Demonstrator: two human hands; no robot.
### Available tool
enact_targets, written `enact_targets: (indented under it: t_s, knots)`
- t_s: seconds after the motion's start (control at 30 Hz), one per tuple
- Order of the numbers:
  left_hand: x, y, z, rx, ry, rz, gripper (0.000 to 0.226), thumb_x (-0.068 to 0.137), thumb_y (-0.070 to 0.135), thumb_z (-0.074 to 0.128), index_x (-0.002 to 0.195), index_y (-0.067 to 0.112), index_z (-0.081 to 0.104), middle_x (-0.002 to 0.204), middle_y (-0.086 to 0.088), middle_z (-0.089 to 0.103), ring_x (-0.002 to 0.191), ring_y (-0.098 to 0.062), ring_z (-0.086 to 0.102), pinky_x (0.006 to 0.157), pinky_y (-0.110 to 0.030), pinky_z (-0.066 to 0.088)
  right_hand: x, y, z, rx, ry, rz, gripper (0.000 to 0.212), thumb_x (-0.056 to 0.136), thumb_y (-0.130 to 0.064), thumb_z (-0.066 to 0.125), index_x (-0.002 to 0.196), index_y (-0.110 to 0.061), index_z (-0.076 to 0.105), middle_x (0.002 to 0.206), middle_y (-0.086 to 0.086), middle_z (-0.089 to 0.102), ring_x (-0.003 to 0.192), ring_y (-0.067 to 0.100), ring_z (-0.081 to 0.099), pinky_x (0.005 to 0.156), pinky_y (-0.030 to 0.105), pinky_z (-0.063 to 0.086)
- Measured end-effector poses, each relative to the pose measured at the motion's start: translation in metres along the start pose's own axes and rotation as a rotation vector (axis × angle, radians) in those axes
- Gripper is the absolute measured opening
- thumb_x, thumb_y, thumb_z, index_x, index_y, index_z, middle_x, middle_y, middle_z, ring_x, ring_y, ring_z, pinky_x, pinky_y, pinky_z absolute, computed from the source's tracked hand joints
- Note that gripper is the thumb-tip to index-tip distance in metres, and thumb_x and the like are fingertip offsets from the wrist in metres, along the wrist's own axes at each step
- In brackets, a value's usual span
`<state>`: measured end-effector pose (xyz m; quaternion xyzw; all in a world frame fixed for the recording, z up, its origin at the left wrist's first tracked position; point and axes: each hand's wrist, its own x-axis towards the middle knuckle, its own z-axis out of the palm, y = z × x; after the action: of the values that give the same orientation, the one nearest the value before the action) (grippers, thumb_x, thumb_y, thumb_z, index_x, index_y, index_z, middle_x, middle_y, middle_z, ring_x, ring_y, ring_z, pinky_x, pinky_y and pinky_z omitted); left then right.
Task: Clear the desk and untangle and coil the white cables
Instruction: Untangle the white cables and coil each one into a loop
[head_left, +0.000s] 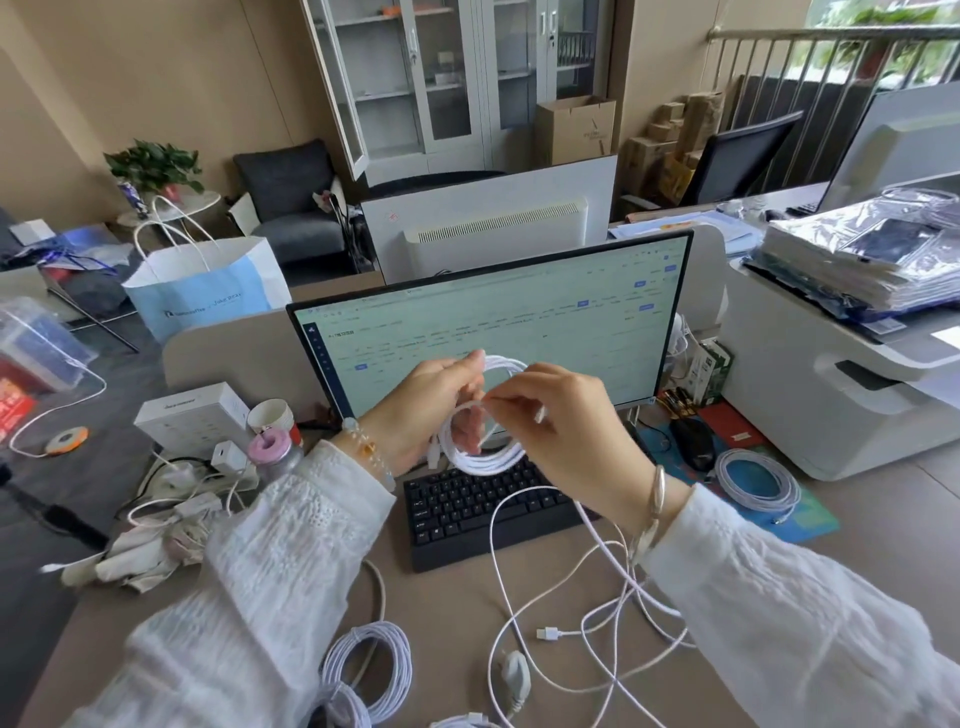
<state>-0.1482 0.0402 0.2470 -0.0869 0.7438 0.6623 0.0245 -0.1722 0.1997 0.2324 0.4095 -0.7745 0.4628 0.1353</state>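
Above a black keyboard (478, 506), the left hand (431, 410) grips a half-wound coil of thin white cable (480, 447), keeping loops together. The right hand (561, 431) pinches the strand, seemingly feeding it; loose cable tangles (597, 623) cover the beige desk (447, 613).

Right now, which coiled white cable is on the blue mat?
The coil right of the mouse; the others are in her hands or at the desk's near edge.

An office: desk with monitor (498, 332), keyboard (483, 509), printer (831, 384), glass-fronted cabinets (447, 78) behind.
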Motion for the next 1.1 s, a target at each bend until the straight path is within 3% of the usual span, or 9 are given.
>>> enact_targets:
  t_s: [0.1, 0.23, 0.4, 0.6, 0.73, 0.83, 0.93, 1.0, 1.1]
  knots:
    - [-0.005, 0.002, 0.004, -0.056, -0.134, -0.101, 0.039, 0.103, 0.032, 0.04, 0.072, 0.009, 0.046, 0.049, -0.002, 0.047, 0.034, -0.012, 0.034, 0.036, -0.018, 0.027, 0.008, 0.002, -0.012, 0.041, 0.009, 0.082, 0.005, 0.085, -0.014, 0.069, 0.085, -0.011, 0.073, 0.073, -0.004, 0.068, 0.068, 0.01, 0.059, 0.065, 0.018, 0.047]
    - [-0.005, 0.005, 0.002, -0.301, -0.344, -0.286, 0.043, 0.1, 0.034, 0.037, 0.063, 0.015, 0.043, 0.04, 0.008, 0.025, 0.027, -0.003, 0.02, 0.032, -0.017, 0.012, 0.012, 0.007, -0.021, 0.058, -0.046, 0.155, 0.009, 0.084, -0.023, 0.072, 0.082, -0.014, 0.07, 0.07, -0.009, 0.066, 0.062, 0.005, 0.059, 0.061, 0.016, 0.048]
    - [-0.005, 0.007, -0.002, -0.442, -0.445, -0.427, 0.032, 0.091, 0.032, 0.044, 0.063, 0.017, 0.039, 0.04, 0.009, 0.025, 0.026, -0.001, 0.022, 0.031, -0.017, 0.012, 0.014, 0.013, -0.028, 0.181, -0.093, 0.26, 0.019, 0.08, -0.03, 0.076, 0.073, -0.018, 0.063, 0.059, -0.013, 0.059, 0.046, 0.005, 0.047, 0.049, 0.019, 0.039]
    - [-0.004, 0.006, -0.009, -0.484, -0.514, -0.519, 0.038, 0.094, 0.032, 0.04, 0.059, 0.017, 0.041, 0.043, 0.009, 0.018, 0.034, -0.005, 0.01, 0.031, -0.016, 0.013, 0.005, 0.038, -0.041, 0.453, -0.292, 0.439, 0.029, 0.08, -0.032, 0.073, 0.089, -0.007, 0.062, 0.058, -0.012, 0.058, 0.045, 0.011, 0.042, 0.045, 0.021, 0.035]
    - [-0.005, 0.01, -0.026, -0.589, -0.423, -0.454, 0.038, 0.094, 0.031, 0.041, 0.059, 0.016, 0.042, 0.045, 0.01, 0.017, 0.035, -0.004, 0.009, 0.031, -0.015, 0.012, -0.016, 0.067, -0.038, 0.579, -0.411, 0.54, 0.028, 0.082, -0.035, 0.069, 0.083, -0.008, 0.062, 0.067, 0.003, 0.062, 0.05, 0.017, 0.043, 0.048, 0.021, 0.035]
    - [-0.001, 0.015, -0.043, -0.69, -0.247, -0.338, 0.037, 0.094, 0.032, 0.042, 0.06, 0.017, 0.043, 0.049, 0.011, 0.014, 0.038, -0.003, 0.008, 0.033, -0.015, 0.011, -0.034, 0.088, -0.031, 0.582, -0.301, 0.609, 0.026, 0.082, -0.031, 0.07, 0.079, -0.007, 0.062, 0.067, 0.007, 0.062, 0.053, 0.02, 0.047, 0.051, 0.022, 0.041]
    - [0.004, 0.016, -0.06, -0.763, -0.095, -0.236, 0.04, 0.1, 0.034, 0.037, 0.064, 0.017, 0.041, 0.049, 0.011, 0.016, 0.041, -0.003, 0.007, 0.033, -0.015, 0.013, -0.049, 0.107, -0.021, 0.512, -0.149, 0.635, 0.02, 0.083, -0.018, 0.072, 0.09, -0.002, 0.063, 0.07, 0.006, 0.066, 0.058, 0.012, 0.056, 0.056, 0.016, 0.046]
    - [0.007, 0.016, -0.068, -0.808, -0.051, -0.197, 0.041, 0.101, 0.035, 0.035, 0.064, 0.017, 0.041, 0.055, 0.012, 0.012, 0.042, -0.003, 0.006, 0.032, -0.017, 0.015, -0.058, 0.117, -0.015, 0.402, -0.139, 0.611, 0.011, 0.084, -0.012, 0.071, 0.09, -0.006, 0.064, 0.072, 0.004, 0.07, 0.06, 0.008, 0.06, 0.059, 0.013, 0.043]
    - [0.007, 0.015, -0.073, -0.831, -0.026, -0.158, 0.039, 0.101, 0.034, 0.036, 0.066, 0.017, 0.041, 0.056, 0.011, 0.012, 0.043, -0.003, 0.007, 0.032, -0.017, 0.016, -0.07, 0.131, -0.005, 0.358, -0.149, 0.633, 0.005, 0.085, -0.006, 0.07, 0.086, -0.009, 0.066, 0.077, 0.008, 0.074, 0.072, 0.016, 0.068, 0.067, 0.019, 0.047]
